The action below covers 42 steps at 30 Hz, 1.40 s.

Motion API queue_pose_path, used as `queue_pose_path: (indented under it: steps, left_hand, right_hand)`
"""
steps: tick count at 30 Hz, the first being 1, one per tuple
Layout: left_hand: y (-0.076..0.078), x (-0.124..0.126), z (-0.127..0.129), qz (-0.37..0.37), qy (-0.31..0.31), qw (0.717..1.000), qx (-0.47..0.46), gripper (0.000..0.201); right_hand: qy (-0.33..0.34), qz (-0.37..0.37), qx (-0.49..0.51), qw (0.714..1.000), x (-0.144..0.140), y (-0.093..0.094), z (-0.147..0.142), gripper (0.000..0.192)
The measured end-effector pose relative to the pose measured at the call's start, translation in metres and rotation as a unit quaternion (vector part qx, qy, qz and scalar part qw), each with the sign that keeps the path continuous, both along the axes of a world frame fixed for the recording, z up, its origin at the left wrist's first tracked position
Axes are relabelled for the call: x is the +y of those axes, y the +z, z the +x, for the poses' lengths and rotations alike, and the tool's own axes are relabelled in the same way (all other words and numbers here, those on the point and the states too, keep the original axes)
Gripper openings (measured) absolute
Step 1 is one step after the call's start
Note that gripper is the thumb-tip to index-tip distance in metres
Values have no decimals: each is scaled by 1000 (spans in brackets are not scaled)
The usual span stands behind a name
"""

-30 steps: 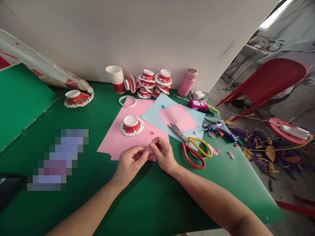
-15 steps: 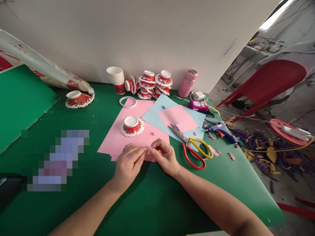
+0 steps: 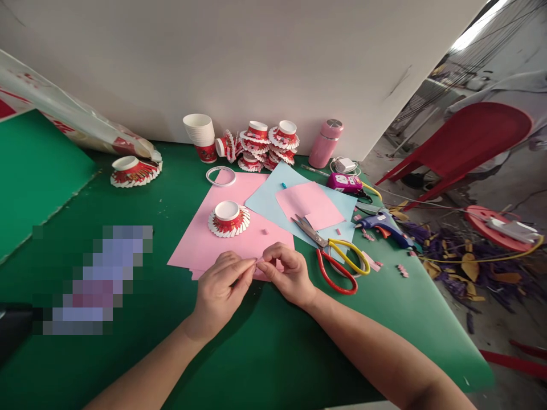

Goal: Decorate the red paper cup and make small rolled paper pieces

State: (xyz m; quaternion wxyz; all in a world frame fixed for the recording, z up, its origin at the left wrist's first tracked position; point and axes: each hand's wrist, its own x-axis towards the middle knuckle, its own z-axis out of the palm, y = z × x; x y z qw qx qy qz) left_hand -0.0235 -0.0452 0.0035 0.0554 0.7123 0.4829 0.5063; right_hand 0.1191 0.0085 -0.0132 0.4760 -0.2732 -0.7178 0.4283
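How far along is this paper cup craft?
Done: a cluster of fringed red-and-white paper cups by the wall. In hand: the left hand and right hand pinch a tiny pink paper strip. Left: the stack of plain white paper cups stands uncut.

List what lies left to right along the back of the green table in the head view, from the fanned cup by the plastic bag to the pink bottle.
Fanned cup → stack of white paper cups → cluster of fanned cups → pink bottle.
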Motion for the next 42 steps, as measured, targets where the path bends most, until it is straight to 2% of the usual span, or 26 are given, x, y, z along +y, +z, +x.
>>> queue_pose_path:
  steps: [4, 11, 15, 18, 25, 29, 36, 39, 42]
  left_hand:
    - [-1, -2, -1, -62, -15, 997, -51, 15]
    - [-1, 1, -2, -81, -5, 995, -61, 15]
    - [-1, 1, -2, -89, -27, 994, -51, 16]
    - [-1, 0, -2, -99, -36, 993, -56, 17]
    - [1, 1, -2, -100, -24, 994, -47, 16]
    - [0, 1, -2, -79, 4, 996, -39, 14]
    - [-1, 2, -4, -80, 5, 995, -53, 15]
    - [-2, 3, -5, -73, 27, 996, -49, 15]
    - [-3, 3, -5, -70, 35, 996, -48, 12]
  right_hand:
    - [5, -38, 17, 999, -1, 0, -1, 14]
    - [33, -150, 47, 987, -2, -6, -3, 19]
    - [45, -113, 30, 992, -1, -4, 0, 24]
    - [56, -65, 2, 996, -1, 0, 2, 16]
    - [10, -27, -14, 1000, -3, 2, 1, 15]
    - [-13, -84, 3, 996, -5, -1, -1, 20]
    - [0, -202, 68, 977, -4, -3, -4, 27]
    - [-10, -226, 73, 971, -3, -3, -3, 30]
    - [-10, -217, 75, 973, -4, -3, -2, 28]
